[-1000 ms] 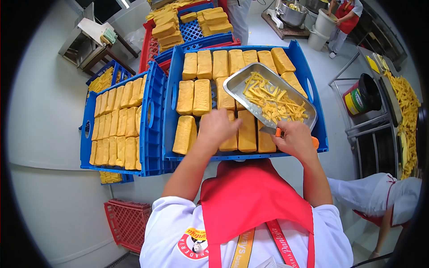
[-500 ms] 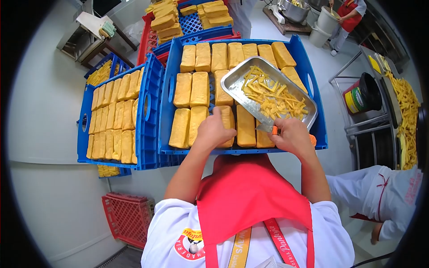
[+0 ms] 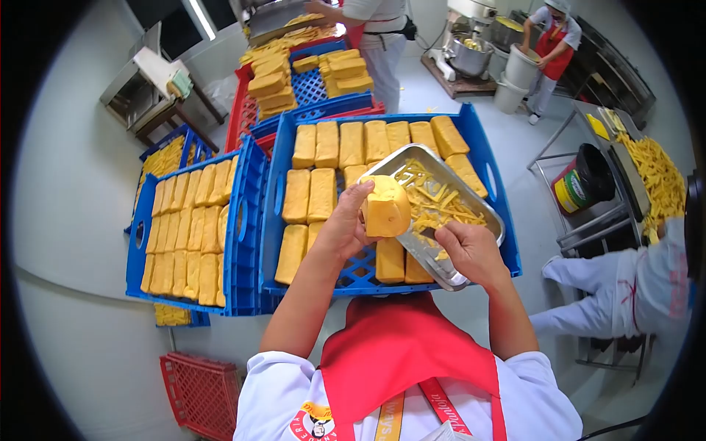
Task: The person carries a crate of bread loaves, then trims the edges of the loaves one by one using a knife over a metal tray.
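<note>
The left hand (image 3: pixel 344 226) grips a yellow loaf (image 3: pixel 387 212) by its side, raised over the tray's edge, while the right hand (image 3: pixel 473 251) is curled round what looks like a knife (image 3: pixel 428 233), mostly hidden. A loosened one-sided hold could drop the loaf; pressure on the overhanging near corner could tip the metal tray (image 3: pixel 443 273). Beneath the grip, that tray holds cut strips (image 3: pixel 435 200); around it, a blue crate (image 3: pixel 491 167) bears rows of loaves; leftward, another crate (image 3: pixel 246 228) is packed with more.

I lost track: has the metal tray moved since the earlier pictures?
Yes: against the crate, the tray has shifted toward the near rim, which its nearest corner now reaches in view.
</note>
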Motion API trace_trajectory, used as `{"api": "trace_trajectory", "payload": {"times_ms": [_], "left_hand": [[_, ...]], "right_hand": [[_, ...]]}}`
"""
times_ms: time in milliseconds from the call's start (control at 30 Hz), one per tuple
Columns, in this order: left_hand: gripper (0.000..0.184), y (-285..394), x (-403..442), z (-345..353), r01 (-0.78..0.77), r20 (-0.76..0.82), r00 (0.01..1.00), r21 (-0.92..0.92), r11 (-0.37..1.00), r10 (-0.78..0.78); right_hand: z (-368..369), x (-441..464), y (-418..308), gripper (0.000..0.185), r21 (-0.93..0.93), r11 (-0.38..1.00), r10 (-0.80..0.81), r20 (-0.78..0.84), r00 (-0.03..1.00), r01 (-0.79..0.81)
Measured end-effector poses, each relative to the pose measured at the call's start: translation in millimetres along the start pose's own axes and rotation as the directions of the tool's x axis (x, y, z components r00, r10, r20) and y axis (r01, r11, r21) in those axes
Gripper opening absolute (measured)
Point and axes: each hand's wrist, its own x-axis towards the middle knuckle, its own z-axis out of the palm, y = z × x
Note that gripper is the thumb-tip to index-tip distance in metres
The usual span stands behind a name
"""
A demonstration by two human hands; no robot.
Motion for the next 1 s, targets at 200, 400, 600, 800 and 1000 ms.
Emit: {"api": "trace_trajectory", "payload": {"times_ms": [200, 400, 600, 800, 1000], "left_hand": [[0.055, -18, 31, 17, 0.013, -0.022, 1.0, 0.173, 0.985, -0.01], [0.047, -27, 36, 33, 0.023, -0.026, 0.999, 0.187, 0.982, -0.019], [0.043, -31, 52, 30, 0.036, -0.025, 0.999, 0.223, 0.974, -0.031], [0.042, -26, 47, 39, 0.043, 0.011, 0.999, 0.281, 0.959, -0.048], [0.041, -34, 57, 35, 0.041, 0.068, 0.996, 0.227, 0.973, -0.058]], "right_hand": [[-6, 14, -7, 0.043, -0.204, 0.957, -0.27, -0.358, 0.894, 0.208], [-4, 14, 0, 0.044, -0.323, 0.933, -0.274, -0.34, 0.9, 0.162], [4, 12, 10, 0.043, -0.281, 0.941, -0.282, -0.348, 0.894, 0.188], [-5, 17, 12, 0.044, -0.358, 0.921, -0.293, -0.385, 0.875, 0.151], [1, 17, 19, 0.053, -0.298, 0.943, -0.257, -0.359, 0.897, 0.151]]}}
